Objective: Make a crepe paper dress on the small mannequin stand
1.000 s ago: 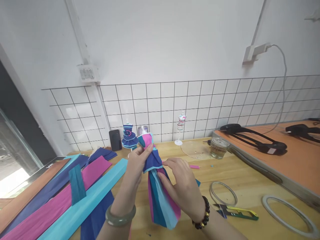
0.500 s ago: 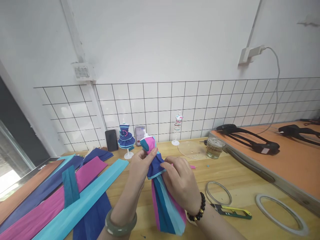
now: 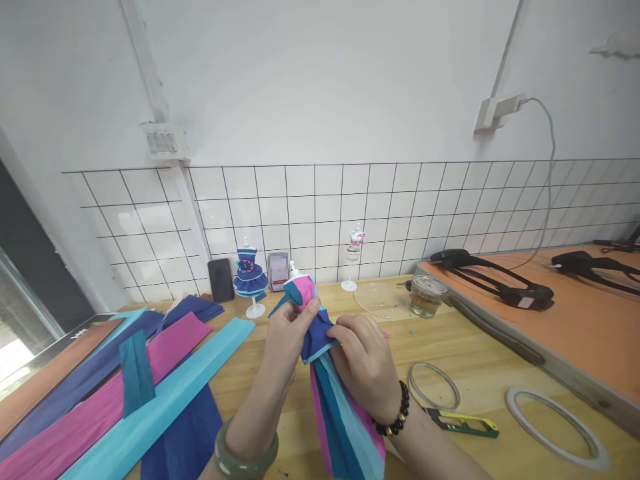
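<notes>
Between my hands is a miniature paper dress (image 3: pixel 317 333) with a pink and teal bodice, a short dark-blue ruffle edged in light blue, and a long striped skirt (image 3: pixel 345 417). A bit of white form shows above its bodice. My left hand (image 3: pixel 293 328) pinches the waist from the left, thumb on top. My right hand (image 3: pixel 367 360) has thumb and fingers closed on the ruffle's right side. The fingers under the dress are hidden.
Left lie several crepe paper strips (image 3: pixel 165 400). Behind stand a dressed stand (image 3: pixel 250 277), a phone (image 3: pixel 221 280) and a second small stand (image 3: pixel 354 257). On the right are a glass (image 3: pixel 427 295), a cutter (image 3: pixel 463 423), tape rings (image 3: pixel 555 427) and black headgear (image 3: pixel 493 280) on an orange surface.
The dress has shifted slightly right and its skirt swings lower right. My hands move with it, still pinching. A teal paper end now sticks out left of the bodice.
</notes>
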`<state>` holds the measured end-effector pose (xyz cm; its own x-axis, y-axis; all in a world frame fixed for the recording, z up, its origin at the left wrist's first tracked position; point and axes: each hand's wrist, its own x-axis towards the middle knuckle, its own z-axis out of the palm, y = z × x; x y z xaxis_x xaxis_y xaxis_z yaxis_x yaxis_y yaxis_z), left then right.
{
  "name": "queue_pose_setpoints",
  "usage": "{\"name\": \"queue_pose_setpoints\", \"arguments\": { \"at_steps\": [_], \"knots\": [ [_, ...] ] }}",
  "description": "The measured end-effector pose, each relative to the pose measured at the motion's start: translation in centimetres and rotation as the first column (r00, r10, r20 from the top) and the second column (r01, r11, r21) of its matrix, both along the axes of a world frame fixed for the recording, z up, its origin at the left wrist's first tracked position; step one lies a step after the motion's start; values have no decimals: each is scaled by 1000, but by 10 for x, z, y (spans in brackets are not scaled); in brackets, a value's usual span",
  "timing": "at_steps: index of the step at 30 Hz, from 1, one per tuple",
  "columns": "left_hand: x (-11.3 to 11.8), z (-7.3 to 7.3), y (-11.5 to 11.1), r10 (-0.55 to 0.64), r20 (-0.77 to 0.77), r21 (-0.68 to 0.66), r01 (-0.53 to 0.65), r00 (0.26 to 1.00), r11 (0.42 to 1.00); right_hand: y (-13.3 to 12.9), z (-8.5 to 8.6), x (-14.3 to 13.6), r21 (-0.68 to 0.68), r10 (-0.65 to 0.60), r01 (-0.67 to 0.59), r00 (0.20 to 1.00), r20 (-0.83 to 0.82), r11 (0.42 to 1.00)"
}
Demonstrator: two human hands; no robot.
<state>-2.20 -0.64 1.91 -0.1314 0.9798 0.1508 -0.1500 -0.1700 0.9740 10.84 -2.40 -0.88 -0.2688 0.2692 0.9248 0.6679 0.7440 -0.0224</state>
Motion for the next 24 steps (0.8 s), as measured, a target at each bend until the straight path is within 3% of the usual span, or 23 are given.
{"name": "queue_pose_setpoints", "arguments": {
  "at_steps": [11, 17, 24],
  "knots": [
    [3, 2, -3, 16, -1, 40, -16, 1000, 999, 7, 0, 5, -25, -15, 15, 1000, 17, 1000],
    [6, 3, -5, -56, 60, 18, 55, 997, 998, 7, -3, 6, 2, 10, -10, 1000, -30, 1000],
    [6, 3, -4, -28, 65, 4, 27, 997, 1000, 7, -1, 5, -63, 22, -24, 999, -36, 998]
  ]
}}
